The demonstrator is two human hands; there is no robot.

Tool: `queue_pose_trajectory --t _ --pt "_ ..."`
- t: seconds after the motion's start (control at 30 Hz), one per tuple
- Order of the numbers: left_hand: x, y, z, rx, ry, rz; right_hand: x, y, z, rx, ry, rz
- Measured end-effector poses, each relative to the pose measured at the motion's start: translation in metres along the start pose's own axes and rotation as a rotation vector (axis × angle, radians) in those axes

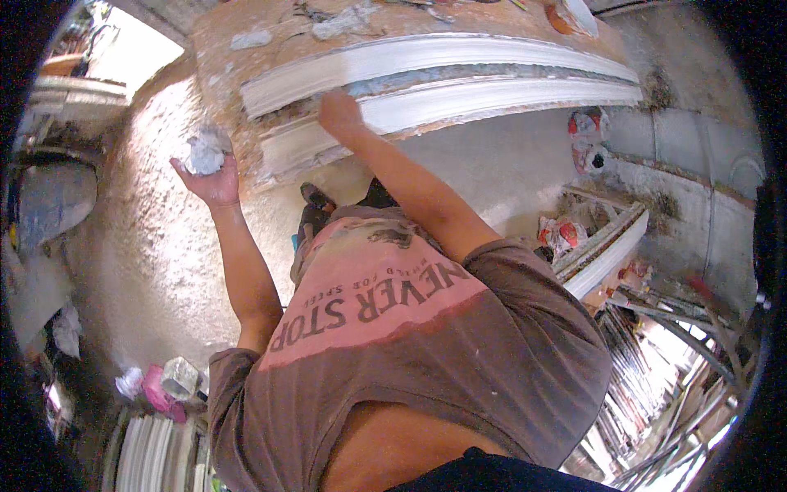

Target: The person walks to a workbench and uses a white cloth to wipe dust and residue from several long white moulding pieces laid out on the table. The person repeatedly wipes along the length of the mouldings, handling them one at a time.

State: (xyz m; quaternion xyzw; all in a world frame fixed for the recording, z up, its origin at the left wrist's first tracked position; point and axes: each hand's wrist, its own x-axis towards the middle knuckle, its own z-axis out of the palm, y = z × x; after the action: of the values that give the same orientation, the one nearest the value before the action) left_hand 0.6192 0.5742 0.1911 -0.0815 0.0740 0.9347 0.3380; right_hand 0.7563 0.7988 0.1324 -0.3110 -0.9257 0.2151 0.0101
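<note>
Two long white ridged mouldings (443, 51) lie side by side on a worn wooden table, with a dark bluish gap between them. My right hand (340, 115) is over the left part of the nearer moulding (492, 96), fingers curled closed; whatever it holds, if anything, is hidden. Off the table's left end, my left hand (215, 184) is turned palm up and cups a crumpled greyish-white wad (202, 153). The wad is slightly blurred, so I cannot tell whether it is cloth, paper or plaster.
White scraps (344, 20) and an orange-brown container (566, 18) lie along the table's far side. On the right are red-and-white bags (560, 234), another white moulding (607, 258) and stacked thin strips (635, 369). A pink bag (162, 394) lies at lower left, near stacked white lengths (147, 455).
</note>
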Motion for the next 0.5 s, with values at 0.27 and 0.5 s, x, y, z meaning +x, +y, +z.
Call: queue_pose_trajectory --t 0.27,0.5 --pt "0.027 -0.135 -0.002 0.007 -0.237 -0.197 0.0 0.221 -0.085 -0.118 0.217 0.285" --pt "0.058 -0.271 0.031 -0.148 -0.323 -0.312 0.009 0.382 -0.144 -0.091 0.205 0.388"
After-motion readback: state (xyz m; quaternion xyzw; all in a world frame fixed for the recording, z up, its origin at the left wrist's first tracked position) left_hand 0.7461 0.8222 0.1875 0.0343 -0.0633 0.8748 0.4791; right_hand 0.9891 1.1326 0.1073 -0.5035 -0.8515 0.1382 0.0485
